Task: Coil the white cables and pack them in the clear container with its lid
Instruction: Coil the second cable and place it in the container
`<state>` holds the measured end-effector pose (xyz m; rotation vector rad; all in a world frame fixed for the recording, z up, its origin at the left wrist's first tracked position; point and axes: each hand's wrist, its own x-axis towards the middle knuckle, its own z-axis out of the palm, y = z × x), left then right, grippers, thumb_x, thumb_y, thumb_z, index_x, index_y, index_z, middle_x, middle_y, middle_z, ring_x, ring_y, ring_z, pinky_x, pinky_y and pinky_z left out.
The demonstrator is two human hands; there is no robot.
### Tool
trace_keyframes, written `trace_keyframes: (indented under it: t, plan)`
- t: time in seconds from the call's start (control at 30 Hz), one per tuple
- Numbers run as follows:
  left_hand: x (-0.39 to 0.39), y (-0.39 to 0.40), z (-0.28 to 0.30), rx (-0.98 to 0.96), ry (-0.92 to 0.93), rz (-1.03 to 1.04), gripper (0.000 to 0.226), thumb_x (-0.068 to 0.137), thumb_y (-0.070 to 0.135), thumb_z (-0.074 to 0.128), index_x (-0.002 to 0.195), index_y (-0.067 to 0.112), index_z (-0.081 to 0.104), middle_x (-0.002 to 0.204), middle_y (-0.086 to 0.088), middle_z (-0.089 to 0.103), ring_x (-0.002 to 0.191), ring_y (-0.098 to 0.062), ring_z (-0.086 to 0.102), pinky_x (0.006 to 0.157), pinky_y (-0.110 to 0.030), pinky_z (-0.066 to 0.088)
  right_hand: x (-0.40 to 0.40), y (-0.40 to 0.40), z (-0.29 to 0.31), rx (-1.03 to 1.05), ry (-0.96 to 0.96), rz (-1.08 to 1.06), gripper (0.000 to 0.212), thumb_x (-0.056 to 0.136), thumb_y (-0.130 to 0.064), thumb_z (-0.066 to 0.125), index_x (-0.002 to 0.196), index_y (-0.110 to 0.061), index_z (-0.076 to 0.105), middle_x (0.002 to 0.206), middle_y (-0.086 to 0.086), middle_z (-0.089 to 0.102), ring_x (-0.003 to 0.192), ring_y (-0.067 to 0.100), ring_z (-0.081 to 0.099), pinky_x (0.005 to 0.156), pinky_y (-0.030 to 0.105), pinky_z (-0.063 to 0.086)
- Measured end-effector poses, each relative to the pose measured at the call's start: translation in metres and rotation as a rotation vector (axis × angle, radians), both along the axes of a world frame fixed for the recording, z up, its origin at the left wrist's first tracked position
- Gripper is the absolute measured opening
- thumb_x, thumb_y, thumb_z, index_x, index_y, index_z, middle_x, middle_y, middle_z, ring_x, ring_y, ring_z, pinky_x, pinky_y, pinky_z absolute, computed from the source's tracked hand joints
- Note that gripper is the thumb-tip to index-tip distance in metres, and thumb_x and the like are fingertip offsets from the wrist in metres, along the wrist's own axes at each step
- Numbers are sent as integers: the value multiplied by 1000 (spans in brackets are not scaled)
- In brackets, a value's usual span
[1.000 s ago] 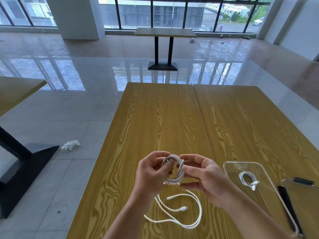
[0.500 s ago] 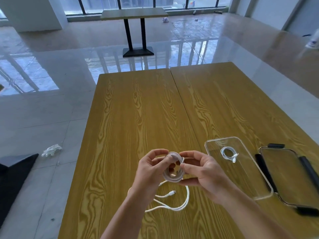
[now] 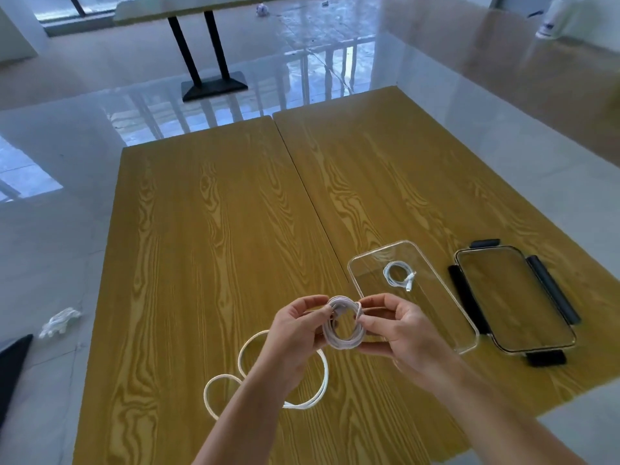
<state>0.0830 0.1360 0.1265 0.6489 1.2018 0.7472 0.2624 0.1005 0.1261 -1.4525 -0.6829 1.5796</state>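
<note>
Two wooden tables with a bold yellow-brown grain stand pushed together, a dark seam running between them. Above the near part of the left table, both hands hold a small white cable coil between them. The left hand pinches the coil's left side with thumb and fingers closed on it; the right hand grips the right side the same way. From the coil the loose cable hangs down and lies in open loops on the table under the left wrist; motion blur makes its end hard to find.

Just to the right of the hands, on the right table, sits the clear container, open, with a second small coiled cable resting inside near its far end. Beside the container, farther right, lies the lid, flat on the wood, with black clips along its edges.

Around the tables the floor is pale, glossy tile that mirrors window bars. To the left of the tables a crumpled white bundle lies on the tiles, possibly more cable, and a black table foot shows at the picture's edge. Beyond the tables' far end stands another table on a black two-post pedestal, with small scraps of litter on the floor past it.
</note>
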Motion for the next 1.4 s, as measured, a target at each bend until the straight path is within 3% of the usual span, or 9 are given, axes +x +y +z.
trace_keyframes:
  t: [0.1, 0.23, 0.43, 0.6, 0.77, 0.93, 1.07, 1.27, 1.4]
  plan:
    - [24, 10, -5, -27, 33, -55, 17, 93, 6, 66, 109, 5, 66, 97, -17, 77, 81, -25, 74, 65, -30, 60, 24, 0, -9, -18, -10, -26, 18, 91, 0, 68, 107, -6, 69, 103, 16, 76, 95, 31, 75, 76, 43, 63]
    - [55, 21, -16, -46, 92, -129, 17, 92, 5, 65, 109, 6, 68, 93, -13, 78, 77, -20, 75, 63, -27, 58, 52, 2, -24, -41, 4, -79, 17, 90, 3, 67, 106, -3, 68, 100, 17, 76, 93, 32, 75, 73, 40, 63]
    - [100, 44, -36, -48, 227, -192, 15, 90, 8, 70, 105, 11, 69, 95, -11, 78, 86, -24, 76, 73, -35, 61, 85, 10, -52, -88, 41, -173, 17, 85, -3, 75, 101, -8, 72, 95, 11, 78, 91, 28, 76, 71, 39, 63]
    - [124, 62, -53, -57, 372, -226, 17, 87, 10, 70, 103, 15, 70, 99, -7, 77, 90, -23, 75, 83, -41, 62, 97, 20, -75, -160, 154, -203, 35, 81, 3, 76, 111, -15, 69, 99, 8, 79, 93, 29, 76, 72, 43, 63]
    - [145, 76, -70, -115, 453, -133, 21, 89, 11, 68, 110, 13, 68, 102, -7, 75, 94, -23, 73, 86, -44, 60, 100, 41, -94, -219, 134, -292, 29, 82, 5, 74, 106, -11, 68, 96, 10, 79, 88, 28, 77, 71, 41, 63]
    - [153, 70, -81, -178, 397, 3, 29, 86, -2, 63, 113, 9, 68, 103, -9, 75, 97, -24, 72, 88, -41, 60, 104, 61, -102, -217, 126, -280, 25, 83, 5, 73, 104, -8, 68, 93, 11, 79, 84, 26, 78, 66, 33, 61]
    - [160, 59, -82, -195, 298, 65, 28, 84, -7, 61, 104, 9, 74, 98, -12, 77, 88, -20, 71, 75, -29, 58, 105, 74, -109, -229, 132, -252, 25, 85, 8, 70, 106, -6, 67, 95, 16, 77, 80, 26, 78, 64, 31, 60]
    - [173, 52, -84, -280, 284, 148, 24, 92, 5, 53, 97, 13, 75, 103, -13, 75, 102, -28, 68, 95, -44, 54, 97, 91, -120, -261, 118, -229, 26, 85, 11, 68, 105, -4, 63, 98, 18, 73, 82, 27, 74, 64, 32, 62]
    - [183, 56, -86, -375, 278, 239, 24, 98, 18, 45, 108, 13, 66, 117, -9, 66, 104, -20, 59, 93, -37, 47, 93, 96, -126, -281, 96, -211, 25, 86, 12, 66, 105, -5, 63, 99, 18, 72, 86, 27, 74, 65, 30, 61]
